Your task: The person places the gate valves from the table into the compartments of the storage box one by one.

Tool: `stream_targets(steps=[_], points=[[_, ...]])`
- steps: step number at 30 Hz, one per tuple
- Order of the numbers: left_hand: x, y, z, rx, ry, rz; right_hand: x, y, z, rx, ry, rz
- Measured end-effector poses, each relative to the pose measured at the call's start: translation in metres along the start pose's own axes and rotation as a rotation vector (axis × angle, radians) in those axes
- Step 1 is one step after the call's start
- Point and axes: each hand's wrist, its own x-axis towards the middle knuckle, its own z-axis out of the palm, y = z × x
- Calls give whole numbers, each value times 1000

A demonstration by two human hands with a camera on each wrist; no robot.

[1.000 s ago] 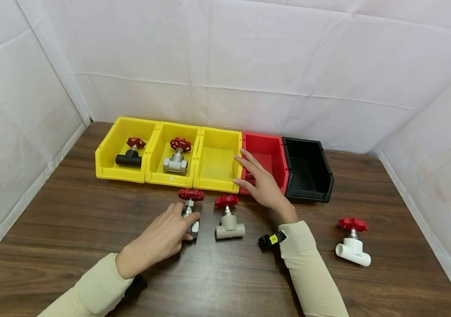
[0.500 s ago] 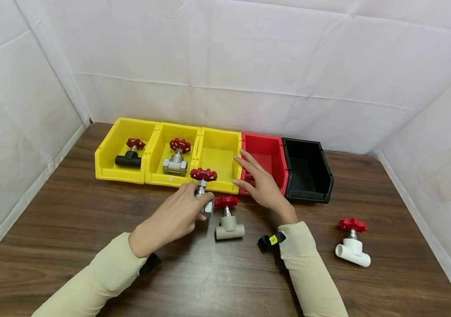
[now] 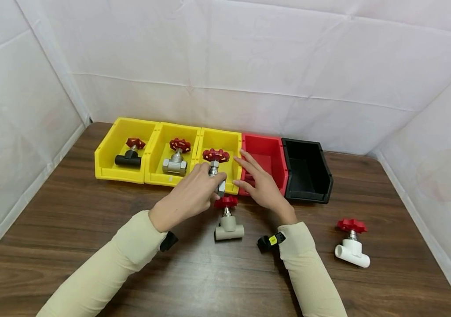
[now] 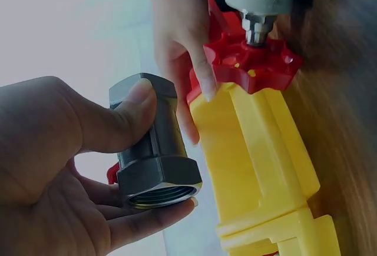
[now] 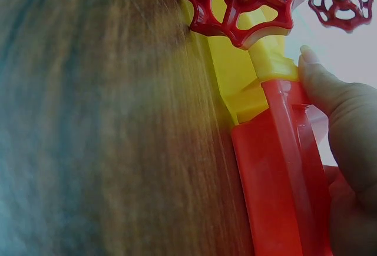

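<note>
My left hand (image 3: 189, 193) grips a silver metal valve (image 4: 154, 144) with hexagonal ends and a red handwheel. Thumb and fingers close around its body in the left wrist view. The handwheel is over the third yellow bin (image 3: 222, 133), and the body is by that bin's front edge. With fingers spread, my right hand (image 3: 264, 187) rests at the wall between this bin and the red bin (image 3: 266, 140); part of the red bin's inside is hidden by it. Just in front of the bins, a beige tee-shaped valve (image 3: 229, 226) with a red handwheel stands on the table.
Left of the third bin, one yellow bin (image 3: 150, 176) holds a metal valve (image 3: 175, 165); the leftmost bin (image 3: 108, 152) holds a black valve (image 3: 130, 157). A black bin (image 3: 308, 193) ends the row. A white valve (image 3: 353, 251) lies on the table at right.
My left hand has carried the metal valve from the table, forward and to the right, up to the third yellow bin. My right hand has stayed in place.
</note>
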Motion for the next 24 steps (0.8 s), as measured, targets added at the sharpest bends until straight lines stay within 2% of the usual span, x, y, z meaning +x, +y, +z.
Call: stream_targets(steps=[14, 19, 24], points=[[40, -13, 5, 35, -110, -84, 0, 0, 0, 10, 3, -11], [49, -20, 9, 35, -135, -84, 0, 1, 1, 13, 1, -14], [61, -23, 15, 77, -177, -79, 0, 0, -1, 5, 3, -11]])
